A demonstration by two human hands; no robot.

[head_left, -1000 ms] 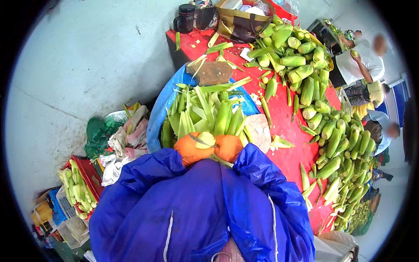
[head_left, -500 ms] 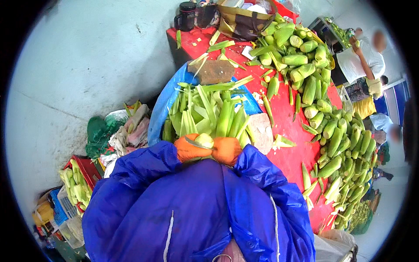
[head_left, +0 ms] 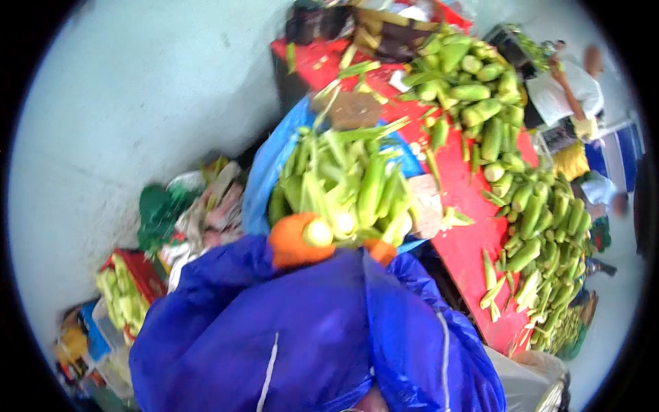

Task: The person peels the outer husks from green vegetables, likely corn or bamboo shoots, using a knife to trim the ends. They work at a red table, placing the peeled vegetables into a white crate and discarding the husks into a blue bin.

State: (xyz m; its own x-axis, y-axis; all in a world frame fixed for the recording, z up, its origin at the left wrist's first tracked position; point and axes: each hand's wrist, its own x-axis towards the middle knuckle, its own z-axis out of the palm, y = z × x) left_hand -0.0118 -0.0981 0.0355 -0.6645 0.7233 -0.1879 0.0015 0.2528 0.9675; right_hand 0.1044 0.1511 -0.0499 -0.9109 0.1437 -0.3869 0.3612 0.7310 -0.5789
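My left hand [head_left: 296, 242], in an orange glove, is closed around an ear of corn [head_left: 318, 233] whose pale cut end faces up. My right hand [head_left: 379, 252], gloved in orange too, is mostly hidden behind the front of my blue jacket, and its fingers do not show. Just beyond both hands, a blue plastic sheet [head_left: 259, 196] surrounds a heap of green corn husks [head_left: 322, 165]. Another pale round end [head_left: 345, 223] shows among the husks near my left hand. The picture is slightly blurred.
A red table [head_left: 456, 185] on the right bears a long pile of corn ears [head_left: 491, 130]. Brown blocks [head_left: 355, 110] lie by the sheet's rim. A bag [head_left: 395, 34] stands at the far end. Left are bundled cloths [head_left: 216, 206] and a wall. A person [head_left: 566, 89] stands far right.
My right hand has moved right and down, partly behind the jacket. The knife blade that lay across the corn is out of sight. My left hand keeps the corn; the whole view has shifted slightly.
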